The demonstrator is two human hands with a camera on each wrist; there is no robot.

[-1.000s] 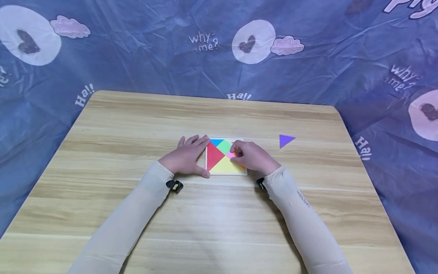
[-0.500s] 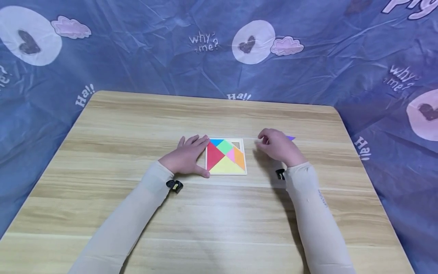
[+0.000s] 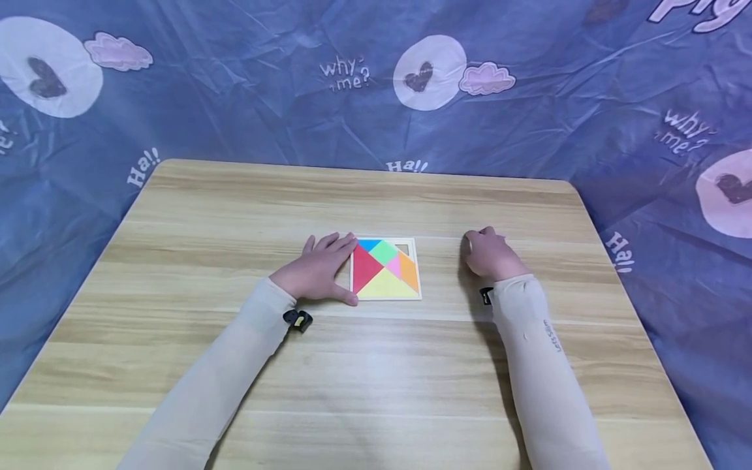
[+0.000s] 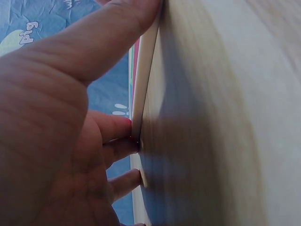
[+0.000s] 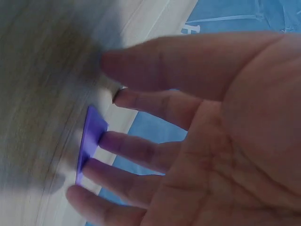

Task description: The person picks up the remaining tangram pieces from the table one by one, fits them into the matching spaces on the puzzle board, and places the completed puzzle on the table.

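A square tangram tray (image 3: 388, 299) with a pale rim lies flat on the table. Red (image 3: 365, 269), yellow (image 3: 386, 287), blue, green, pink and orange (image 3: 408, 271) pieces sit in it, and a bare gap shows at its upper right corner. Spread straight fingers and thumb of my left hand (image 3: 316, 271) rest along the tray's left edge. To the right of the tray, my right hand (image 3: 496, 256) covers a purple triangle (image 5: 91, 134), which the head view hardly shows. In the right wrist view, its fingertips touch the triangle while the thumb stands apart from it.
The wooden table (image 3: 364, 372) has a blue printed cloth (image 3: 258, 98) hanging behind it and down the right side. Each wrist carries a small black device (image 3: 298, 320).
My right hand has left the tray's orange piece and moved right, onto the purple triangle. My left hand stays at the tray's edge.
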